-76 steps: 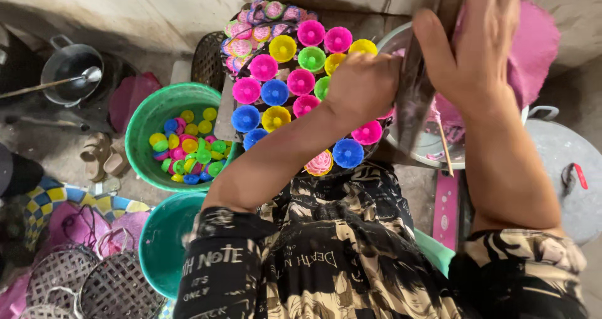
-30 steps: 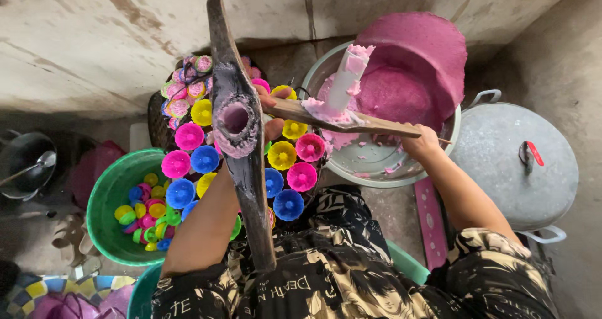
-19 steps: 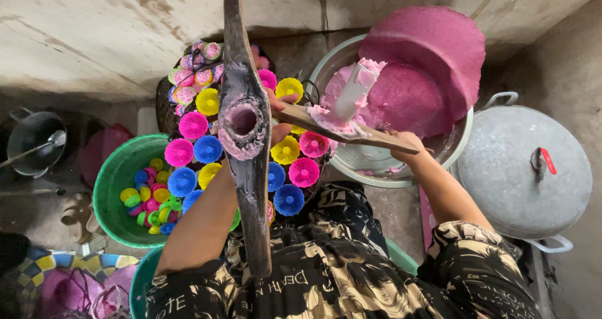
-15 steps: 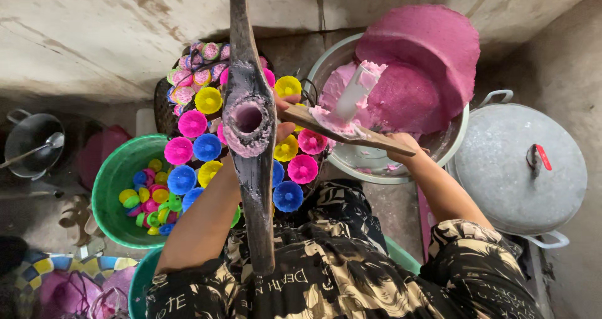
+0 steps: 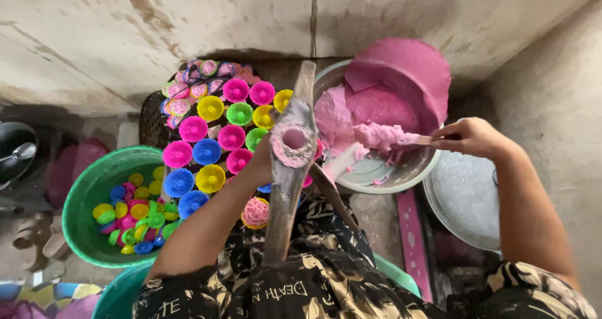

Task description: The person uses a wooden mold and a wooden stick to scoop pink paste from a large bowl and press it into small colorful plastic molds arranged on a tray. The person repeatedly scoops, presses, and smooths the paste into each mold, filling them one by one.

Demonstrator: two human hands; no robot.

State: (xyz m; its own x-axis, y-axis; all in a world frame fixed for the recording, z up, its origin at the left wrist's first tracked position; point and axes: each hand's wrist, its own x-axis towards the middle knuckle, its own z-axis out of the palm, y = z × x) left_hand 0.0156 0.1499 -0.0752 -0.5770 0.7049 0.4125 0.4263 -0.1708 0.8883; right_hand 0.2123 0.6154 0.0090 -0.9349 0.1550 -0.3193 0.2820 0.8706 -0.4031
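Note:
My left hand (image 5: pixel 260 165) grips a long wooden board (image 5: pixel 290 168) with a round mould hole smeared with pink dough, held upright over my lap. My right hand (image 5: pixel 471 137) holds a flat wooden spatula (image 5: pixel 421 139) loaded with a lump of pink dough (image 5: pixel 382 135) over a large metal bowl (image 5: pixel 401 171). A big mass of pink dough (image 5: pixel 395 87) fills the bowl's far side. Behind the board, a dark tray carries several bright plastic cups (image 5: pixel 213 140), pink, yellow, blue and green.
A green basin (image 5: pixel 84 206) at the left holds several loose coloured cups. A filled pink cup (image 5: pixel 255 212) lies near my lap. A teal basin (image 5: pixel 119 297) sits below. A metal lid (image 5: pixel 464 196) lies at the right. Concrete walls close the back and right.
The view shifted. My right hand drew back to the right and the spatula now carries a lump of dough by the bowl instead of pressing at the board's hole.

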